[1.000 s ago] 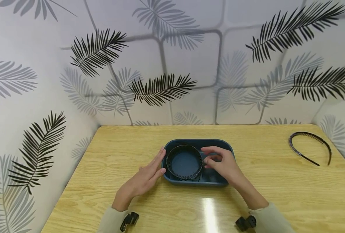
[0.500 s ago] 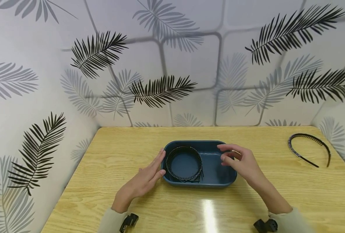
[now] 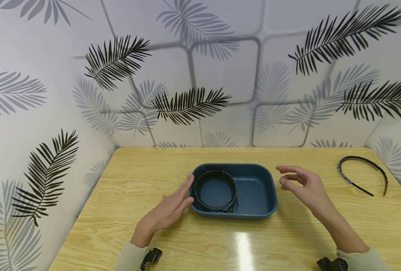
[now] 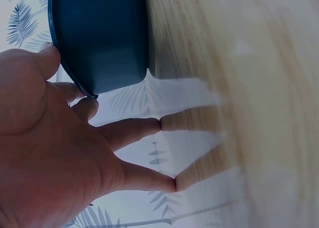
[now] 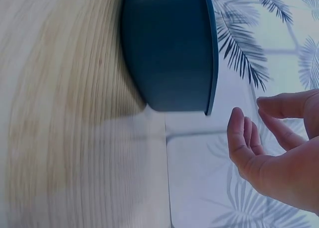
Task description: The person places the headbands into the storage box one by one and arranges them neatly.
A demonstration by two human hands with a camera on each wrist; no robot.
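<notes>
A dark blue rectangular bin (image 3: 256,194) with rounded corners stands on the table. In its left part lie black toothed headbands (image 3: 217,207), nested in a ring; a few thin dark strips show beneath them. My left hand (image 3: 168,209) rests against the bin's left end, fingers extended. In the left wrist view, the thumb touches the rim of the bin (image 4: 104,44) and two fingertips touch the tabletop. Off the bin's right end hovers my right hand (image 3: 305,186), fingers loosely bent, holding nothing. The right wrist view shows this hand (image 5: 279,153) apart from the bin (image 5: 169,49).
Another headband (image 3: 357,157), black with a patterned outer side, lies at the table's far right. The wooden table (image 3: 119,169) meets a wall (image 3: 221,75) with leaf patterns at the back and left.
My right hand has moved right, out of the bin and past its right end, with nothing in it. The left hand and the headbands stay where they were.
</notes>
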